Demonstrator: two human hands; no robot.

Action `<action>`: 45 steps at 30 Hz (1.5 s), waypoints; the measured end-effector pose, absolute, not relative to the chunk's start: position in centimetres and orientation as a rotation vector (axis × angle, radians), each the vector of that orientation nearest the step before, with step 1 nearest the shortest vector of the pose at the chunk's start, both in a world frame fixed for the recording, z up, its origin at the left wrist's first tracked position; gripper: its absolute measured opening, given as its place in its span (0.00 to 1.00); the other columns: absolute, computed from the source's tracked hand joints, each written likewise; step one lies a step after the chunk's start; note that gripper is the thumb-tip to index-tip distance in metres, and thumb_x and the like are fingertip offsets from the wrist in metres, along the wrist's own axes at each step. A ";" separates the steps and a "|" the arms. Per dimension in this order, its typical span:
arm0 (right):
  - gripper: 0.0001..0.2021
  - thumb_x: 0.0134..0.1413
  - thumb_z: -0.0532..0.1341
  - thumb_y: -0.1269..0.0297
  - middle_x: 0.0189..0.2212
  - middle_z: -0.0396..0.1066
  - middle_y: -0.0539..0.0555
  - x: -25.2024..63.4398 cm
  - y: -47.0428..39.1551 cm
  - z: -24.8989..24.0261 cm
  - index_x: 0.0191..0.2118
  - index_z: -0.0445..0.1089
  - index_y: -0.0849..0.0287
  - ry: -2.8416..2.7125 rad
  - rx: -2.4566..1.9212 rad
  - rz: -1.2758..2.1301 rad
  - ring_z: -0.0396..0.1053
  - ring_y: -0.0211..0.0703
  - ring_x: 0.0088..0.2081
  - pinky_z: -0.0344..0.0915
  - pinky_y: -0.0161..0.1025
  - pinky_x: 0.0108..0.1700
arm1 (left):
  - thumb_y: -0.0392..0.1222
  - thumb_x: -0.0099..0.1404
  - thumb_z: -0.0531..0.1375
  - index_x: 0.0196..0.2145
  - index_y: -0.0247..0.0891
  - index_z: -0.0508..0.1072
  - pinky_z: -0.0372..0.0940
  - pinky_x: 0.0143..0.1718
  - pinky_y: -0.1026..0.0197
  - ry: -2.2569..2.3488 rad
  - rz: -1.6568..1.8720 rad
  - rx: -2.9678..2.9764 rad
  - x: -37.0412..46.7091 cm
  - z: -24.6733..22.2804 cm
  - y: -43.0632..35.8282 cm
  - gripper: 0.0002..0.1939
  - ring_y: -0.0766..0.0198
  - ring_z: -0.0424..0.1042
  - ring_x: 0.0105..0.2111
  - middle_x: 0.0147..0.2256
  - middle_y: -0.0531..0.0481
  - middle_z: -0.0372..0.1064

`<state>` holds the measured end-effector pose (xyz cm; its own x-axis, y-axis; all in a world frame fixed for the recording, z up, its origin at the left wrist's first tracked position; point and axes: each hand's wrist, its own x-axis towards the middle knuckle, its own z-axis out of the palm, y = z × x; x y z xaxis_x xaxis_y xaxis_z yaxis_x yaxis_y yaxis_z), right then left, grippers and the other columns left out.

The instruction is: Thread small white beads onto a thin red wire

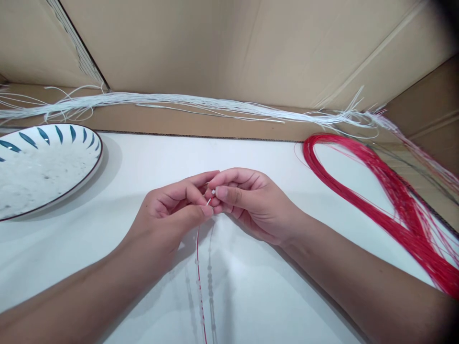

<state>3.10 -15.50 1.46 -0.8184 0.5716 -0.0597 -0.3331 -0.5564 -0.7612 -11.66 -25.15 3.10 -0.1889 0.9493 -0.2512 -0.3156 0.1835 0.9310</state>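
My left hand (179, 205) pinches a thin red cord (198, 253) close to its white tip, which sticks up past the thumb. Several small clear beads are threaded on the cord, which hangs down toward the bottom edge of the view. Between the thumb and index finger of my right hand (247, 198) is a small whitish bead (213, 192), a little above the cord's tip. Both hands meet over the white table, fingertips close together. Whether the tip touches the bead I cannot tell.
At the left stands a white oval plate (93, 160) with blue-green leaf marks, holding many clear beads. A looped bundle of red cords (344, 191) lies at the right. White cords (186, 99) stretch along the cardboard ledge (179, 122) at the back, below cardboard walls (179, 43).
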 end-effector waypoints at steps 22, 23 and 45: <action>0.05 0.55 0.71 0.75 0.34 0.80 0.50 3.2 -15.6 1.4 0.33 0.82 0.58 -1.115 -0.408 2.338 0.76 0.33 0.34 0.74 0.30 0.40 | 0.35 0.59 0.67 0.21 0.41 0.77 0.60 0.62 0.40 1.243 1.326 0.745 -11.5 3.2 -24.9 0.10 0.42 0.66 0.63 0.60 0.46 0.73; 0.05 0.55 0.71 0.75 0.34 0.80 0.50 3.3 -15.6 1.4 0.33 0.82 0.59 -1.115 -0.416 2.337 0.76 0.33 0.35 0.74 0.30 0.40 | 0.35 0.59 0.67 0.21 0.41 0.77 0.60 0.63 0.39 1.245 1.332 0.742 -11.5 3.3 -24.9 0.10 0.42 0.65 0.64 0.60 0.46 0.74; 0.03 0.55 0.73 0.69 0.31 0.77 0.49 3.3 -15.9 1.7 0.33 0.80 0.59 -1.102 -0.433 2.330 0.74 0.32 0.34 0.72 0.30 0.40 | 0.36 0.59 0.67 0.21 0.40 0.76 0.70 0.46 0.51 1.248 1.346 0.739 -11.4 3.5 -25.2 0.10 0.47 0.75 0.53 0.62 0.50 0.72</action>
